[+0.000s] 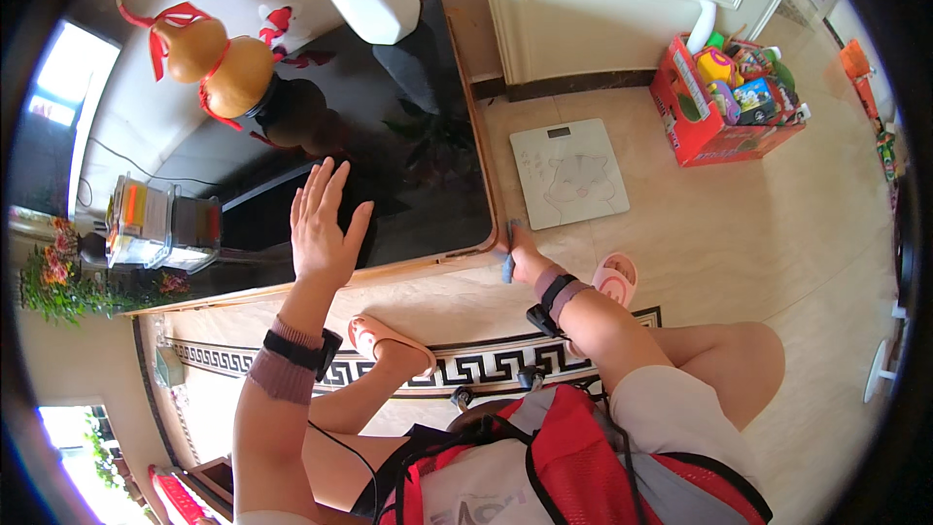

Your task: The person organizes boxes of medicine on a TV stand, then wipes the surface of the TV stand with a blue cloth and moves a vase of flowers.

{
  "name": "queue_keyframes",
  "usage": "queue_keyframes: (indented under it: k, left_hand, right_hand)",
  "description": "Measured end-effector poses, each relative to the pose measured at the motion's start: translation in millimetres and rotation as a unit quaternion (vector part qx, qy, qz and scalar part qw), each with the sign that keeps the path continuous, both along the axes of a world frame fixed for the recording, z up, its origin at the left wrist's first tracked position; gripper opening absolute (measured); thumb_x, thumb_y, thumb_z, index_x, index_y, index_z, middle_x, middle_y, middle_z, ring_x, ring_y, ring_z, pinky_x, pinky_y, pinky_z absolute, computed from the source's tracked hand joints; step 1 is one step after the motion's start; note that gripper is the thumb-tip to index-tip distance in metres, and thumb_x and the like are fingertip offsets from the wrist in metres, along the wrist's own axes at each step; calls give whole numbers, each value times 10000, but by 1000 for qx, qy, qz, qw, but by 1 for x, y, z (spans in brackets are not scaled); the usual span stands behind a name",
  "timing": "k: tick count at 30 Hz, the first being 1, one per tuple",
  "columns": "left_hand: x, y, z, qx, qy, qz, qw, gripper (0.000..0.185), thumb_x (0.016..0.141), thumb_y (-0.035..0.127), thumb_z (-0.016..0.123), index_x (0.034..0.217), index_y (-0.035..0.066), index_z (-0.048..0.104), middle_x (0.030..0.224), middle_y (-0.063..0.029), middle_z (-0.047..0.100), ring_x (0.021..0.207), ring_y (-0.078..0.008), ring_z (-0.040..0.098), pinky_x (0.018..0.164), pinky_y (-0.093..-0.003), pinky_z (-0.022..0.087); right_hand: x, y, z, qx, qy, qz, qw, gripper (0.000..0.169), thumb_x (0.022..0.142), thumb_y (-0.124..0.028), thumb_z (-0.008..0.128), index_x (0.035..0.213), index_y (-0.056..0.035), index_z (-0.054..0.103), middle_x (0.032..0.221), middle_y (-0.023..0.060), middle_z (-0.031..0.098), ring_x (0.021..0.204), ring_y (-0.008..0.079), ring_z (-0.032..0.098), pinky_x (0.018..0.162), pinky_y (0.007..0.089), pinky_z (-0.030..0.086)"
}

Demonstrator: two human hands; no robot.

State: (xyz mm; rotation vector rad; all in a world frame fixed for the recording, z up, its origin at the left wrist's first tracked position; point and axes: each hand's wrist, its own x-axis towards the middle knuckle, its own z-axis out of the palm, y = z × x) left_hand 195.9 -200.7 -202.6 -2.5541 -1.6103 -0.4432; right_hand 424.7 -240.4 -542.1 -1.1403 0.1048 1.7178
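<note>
My left hand (324,226) is over the glossy black top of a low cabinet (437,211), fingers spread and nothing in it; whether the palm touches the top cannot be told. By the cabinet's rounded front corner, my right hand (523,255) holds a grey-blue cloth (509,262) against the edge, its fingers partly hidden. Beyond my left hand stands a bottle gourd (237,76) tied with red ribbon. A white vase (372,0) rests at the back of the top.
Clear plastic boxes (171,222) with contents stand left on the cabinet, near flowers (58,270). On the tiled floor lie a white scale (570,175) with a cartoon animal and a red carton (721,142) full of colourful packages. My feet wear pink slippers (368,335).
</note>
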Motion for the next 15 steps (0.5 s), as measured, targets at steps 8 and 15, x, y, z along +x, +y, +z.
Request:
queue_keyframes:
  k: [8,15]
  left_hand:
    - [3,-3,2,5,-12,20,1000,565,948,437,553,1406,112,489,1515,-120,404,1435,-271,313,1186,-432,202]
    - [6,-7,1,13,-26,33,999,570,939,451,561,1407,133,491,1509,-99,414,1415,-282,345,1160,-439,248]
  right_hand:
    - [-4,1,105,-89,141,-74,983,341,990,-248,296,679,-146,395,549,-2,372,511,183,375,516,364,359]
    - [17,-12,203,5,96,42,994,392,1021,-211,266,1189,12,542,1218,182,576,1057,387,576,942,637,442]
